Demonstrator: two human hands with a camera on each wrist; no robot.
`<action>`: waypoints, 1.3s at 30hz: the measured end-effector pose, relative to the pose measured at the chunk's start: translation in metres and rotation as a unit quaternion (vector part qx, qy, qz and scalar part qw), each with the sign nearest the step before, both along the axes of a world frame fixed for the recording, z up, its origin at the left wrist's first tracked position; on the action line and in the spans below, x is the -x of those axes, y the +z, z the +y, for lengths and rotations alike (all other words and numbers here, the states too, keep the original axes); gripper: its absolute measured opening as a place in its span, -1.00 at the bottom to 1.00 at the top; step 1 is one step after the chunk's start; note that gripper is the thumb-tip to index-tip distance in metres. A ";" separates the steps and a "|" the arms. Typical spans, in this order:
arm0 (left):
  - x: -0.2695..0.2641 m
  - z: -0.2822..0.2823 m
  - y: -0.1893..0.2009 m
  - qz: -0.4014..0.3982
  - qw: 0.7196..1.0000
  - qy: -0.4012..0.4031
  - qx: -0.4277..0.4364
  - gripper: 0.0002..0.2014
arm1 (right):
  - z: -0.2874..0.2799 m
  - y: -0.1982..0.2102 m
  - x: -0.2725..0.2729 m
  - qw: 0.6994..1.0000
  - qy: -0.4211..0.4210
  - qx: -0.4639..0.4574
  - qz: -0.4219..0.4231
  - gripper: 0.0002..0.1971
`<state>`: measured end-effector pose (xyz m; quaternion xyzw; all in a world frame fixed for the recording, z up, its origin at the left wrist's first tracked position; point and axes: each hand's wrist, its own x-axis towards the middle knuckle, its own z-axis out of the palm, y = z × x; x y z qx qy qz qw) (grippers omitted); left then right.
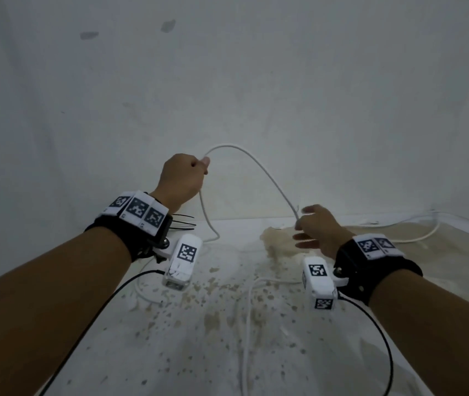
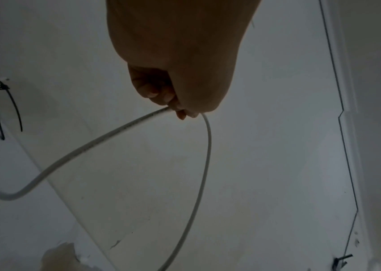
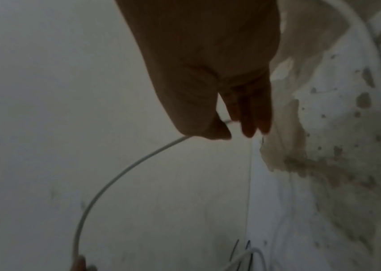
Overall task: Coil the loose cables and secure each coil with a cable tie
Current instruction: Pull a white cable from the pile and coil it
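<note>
From the head view, the left hand (image 1: 183,178) is raised in a fist in front of the white wall (image 1: 227,81), clenched around a white cable (image 1: 259,167); the cable arcs from that fist down to the right hand (image 1: 317,228), which pinches it between thumb and forefinger while the other fingers stay loosely extended. More of the cable lies slack across the stained white floor (image 1: 213,324), and black cable ties (image 1: 183,220) show just beyond the left wrist. In the left wrist view, curled fingers (image 2: 159,93) clamp the white cable (image 2: 106,137), which leaves the fist in two strands; black cable ties (image 2: 13,110) lie at the left edge. In the right wrist view, the thumb (image 3: 217,128) presses the white cable (image 3: 119,174) near the straight, blurred fingers (image 3: 249,113).
</note>
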<state>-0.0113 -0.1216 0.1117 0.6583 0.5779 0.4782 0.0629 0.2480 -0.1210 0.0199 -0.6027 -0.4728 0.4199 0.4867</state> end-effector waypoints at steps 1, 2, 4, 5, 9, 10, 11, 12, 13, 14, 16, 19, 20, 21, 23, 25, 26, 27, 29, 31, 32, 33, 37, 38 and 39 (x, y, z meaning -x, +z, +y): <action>-0.003 0.000 0.000 0.003 1.000 -0.001 0.002 -0.59 | -0.003 0.003 0.005 0.995 0.035 0.005 -0.096 -0.77; -0.005 0.001 0.000 0.009 1.000 -0.003 0.006 -0.60 | -0.006 0.005 0.007 0.980 0.075 0.009 -0.183 -0.79; -0.009 0.002 -0.001 0.022 0.999 -0.012 0.024 -0.59 | -0.011 0.009 0.012 0.946 0.163 0.050 -0.277 -0.69; -0.011 0.003 -0.002 0.024 0.999 -0.018 0.032 -0.58 | -0.011 0.010 0.014 0.934 0.188 0.067 -0.295 -0.66; -0.014 0.004 -0.007 0.011 0.999 -0.023 0.030 -0.54 | -0.004 -0.001 0.020 0.940 0.104 0.055 -0.319 -0.57; -0.013 0.003 -0.007 0.000 0.999 -0.019 0.027 -0.54 | -0.001 -0.004 0.014 0.949 0.058 0.054 -0.305 -0.56; -0.011 0.003 -0.006 -0.010 1.000 -0.014 0.023 -0.56 | -0.001 -0.006 0.008 0.954 0.023 0.055 -0.292 -0.54; -0.009 0.002 -0.005 -0.016 1.000 -0.012 0.022 -0.58 | -0.001 -0.007 0.003 0.955 0.003 0.055 -0.292 -0.53; -0.006 0.001 -0.004 -0.016 0.999 -0.016 0.028 -0.60 | -0.001 -0.007 0.000 0.952 -0.005 0.047 -0.302 -0.50; -0.006 -0.001 -0.003 -0.013 0.998 -0.031 0.043 -0.62 | -0.001 -0.005 0.000 0.948 -0.005 0.031 -0.316 -0.48; -0.013 -0.006 -0.005 0.013 0.992 -0.089 0.094 -0.65 | -0.001 0.002 0.008 0.940 0.001 -0.005 -0.341 -0.48; -0.036 -0.016 -0.014 0.052 0.964 -0.192 0.178 -0.23 | -0.003 0.019 0.032 0.916 0.028 -0.063 -0.395 -0.51; -0.045 -0.019 -0.016 0.050 0.954 -0.221 0.196 -0.07 | -0.005 0.023 0.040 0.903 0.034 -0.083 -0.419 -0.55; -0.053 -0.019 -0.019 0.044 0.949 -0.240 0.199 0.00 | -0.006 0.026 0.048 0.893 0.041 -0.099 -0.438 -0.59; -0.067 -0.017 -0.021 0.027 0.962 -0.227 0.152 -0.14 | -0.008 0.028 0.064 0.873 0.055 -0.113 -0.471 -0.61; -0.077 -0.012 -0.021 0.007 0.982 -0.169 0.084 -0.48 | -0.005 0.024 0.073 0.873 0.076 -0.106 -0.471 -0.57; -0.079 -0.008 -0.019 -0.003 0.987 -0.146 0.063 -0.63 | -0.002 0.021 0.074 0.884 0.086 -0.097 -0.450 -0.55; -0.079 -0.007 -0.018 -0.010 0.991 -0.128 0.046 -0.73 | 0.000 0.018 0.073 0.895 0.095 -0.087 -0.427 -0.53; -0.073 -0.005 -0.014 -0.019 0.996 -0.082 -0.004 -0.76 | 0.005 0.010 0.058 0.918 0.101 -0.047 -0.382 -0.54; -0.061 -0.004 -0.006 -0.036 0.997 -0.014 -0.070 -0.68 | 0.007 -0.003 0.035 0.931 0.089 0.004 -0.353 -0.57; -0.056 -0.003 -0.001 -0.049 0.994 0.011 -0.095 -0.64 | 0.009 -0.011 0.023 0.935 0.079 0.022 -0.346 -0.59; -0.051 -0.004 0.004 -0.065 0.991 0.028 -0.111 -0.62 | 0.010 -0.019 0.012 0.938 0.068 0.042 -0.338 -0.62; -0.044 -0.005 0.017 -0.099 0.981 0.071 -0.151 -0.62 | 0.013 -0.032 0.000 0.967 0.045 0.060 -0.242 -0.77; -0.046 -0.005 0.017 -0.094 0.981 0.076 -0.153 -0.63 | 0.013 -0.029 0.004 0.967 0.059 0.030 -0.245 -0.79; -0.048 -0.004 0.015 -0.087 0.982 0.077 -0.150 -0.64 | 0.013 -0.023 0.009 0.960 0.082 -0.008 -0.269 -0.83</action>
